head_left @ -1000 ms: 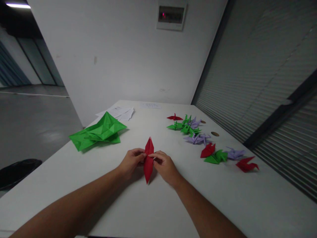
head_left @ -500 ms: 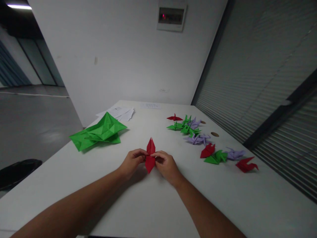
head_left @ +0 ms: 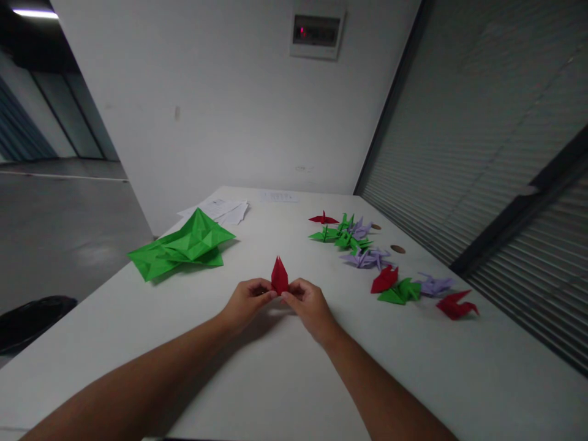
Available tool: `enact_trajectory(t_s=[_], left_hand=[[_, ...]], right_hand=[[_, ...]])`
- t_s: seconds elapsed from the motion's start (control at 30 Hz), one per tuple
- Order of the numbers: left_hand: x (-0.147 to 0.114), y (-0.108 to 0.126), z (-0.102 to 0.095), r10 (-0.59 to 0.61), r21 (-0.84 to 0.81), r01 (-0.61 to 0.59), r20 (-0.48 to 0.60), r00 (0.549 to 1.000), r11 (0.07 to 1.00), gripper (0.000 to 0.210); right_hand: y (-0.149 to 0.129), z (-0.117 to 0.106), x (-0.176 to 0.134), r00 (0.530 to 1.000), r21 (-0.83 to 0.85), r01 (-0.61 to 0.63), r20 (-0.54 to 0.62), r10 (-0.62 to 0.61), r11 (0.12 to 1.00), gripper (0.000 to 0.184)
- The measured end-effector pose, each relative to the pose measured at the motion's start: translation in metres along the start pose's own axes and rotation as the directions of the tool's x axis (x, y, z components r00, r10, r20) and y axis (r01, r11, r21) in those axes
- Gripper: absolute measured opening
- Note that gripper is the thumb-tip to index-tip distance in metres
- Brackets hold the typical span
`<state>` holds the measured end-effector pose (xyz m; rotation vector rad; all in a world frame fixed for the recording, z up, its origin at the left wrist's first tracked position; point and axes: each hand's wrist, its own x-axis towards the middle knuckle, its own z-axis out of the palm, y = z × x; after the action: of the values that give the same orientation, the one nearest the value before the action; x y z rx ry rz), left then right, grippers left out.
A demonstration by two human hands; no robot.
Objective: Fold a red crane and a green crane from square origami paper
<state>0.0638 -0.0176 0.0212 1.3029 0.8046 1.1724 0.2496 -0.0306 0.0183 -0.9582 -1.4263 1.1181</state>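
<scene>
A red origami paper [head_left: 279,275], folded into a narrow pointed shape with its tip split in two, stands upright between my hands. My left hand [head_left: 248,300] pinches its lower left edge between thumb and fingers. On the other side, my right hand [head_left: 307,301] grips the lower right edge, its thumb close to the left one at the base. Both hands are just above the white table [head_left: 275,380]. The fingers behind the paper are partly hidden.
Creased green paper sheets [head_left: 184,248] lie on the left, with printed papers [head_left: 225,209] behind them. Folded paper cranes in green [head_left: 402,291], purple [head_left: 435,285] and red [head_left: 457,305] spread along the right side. A black-lined bin [head_left: 34,321] stands beyond the left edge.
The red paper's lower point, which hung below my fingers, has been folded up out of sight. Both thumbs have moved down to its base.
</scene>
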Motion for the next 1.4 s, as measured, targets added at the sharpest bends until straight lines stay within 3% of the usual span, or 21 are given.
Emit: enact_trajectory(t_s=[0.4, 0.9, 1.13, 1.23, 1.4], left_hand=[[-0.001, -0.001, 0.002, 0.045, -0.069, -0.046, -0.015, 0.999, 0.997, 0.037], [-0.003, -0.001, 0.001, 0.033, -0.119, -0.031, 0.015, 0.999, 0.992, 0.037], [-0.006, 0.005, 0.000, 0.015, -0.091, -0.008, 0.080, 0.997, 0.996, 0.023], [-0.006, 0.005, 0.000, -0.005, -0.113, 0.017, 0.109, 0.994, 0.993, 0.024], [-0.006, 0.008, 0.003, 0.014, -0.080, -0.003, 0.137, 0.991, 0.997, 0.025]], right_hand=[[-0.002, 0.004, 0.000, 0.995, 0.104, -0.091, -0.029, 0.094, 0.990, 0.039], [0.002, 0.002, 0.004, 0.996, 0.093, -0.090, -0.017, 0.092, 0.992, 0.024], [0.000, 0.003, 0.004, 0.996, 0.125, -0.082, -0.024, 0.086, 0.989, 0.023], [-0.002, 0.003, 0.003, 0.997, 0.088, -0.066, -0.032, 0.069, 0.994, 0.019], [-0.001, 0.000, 0.004, 0.997, -0.111, 0.003, -0.080, -0.012, 0.994, 0.016]])
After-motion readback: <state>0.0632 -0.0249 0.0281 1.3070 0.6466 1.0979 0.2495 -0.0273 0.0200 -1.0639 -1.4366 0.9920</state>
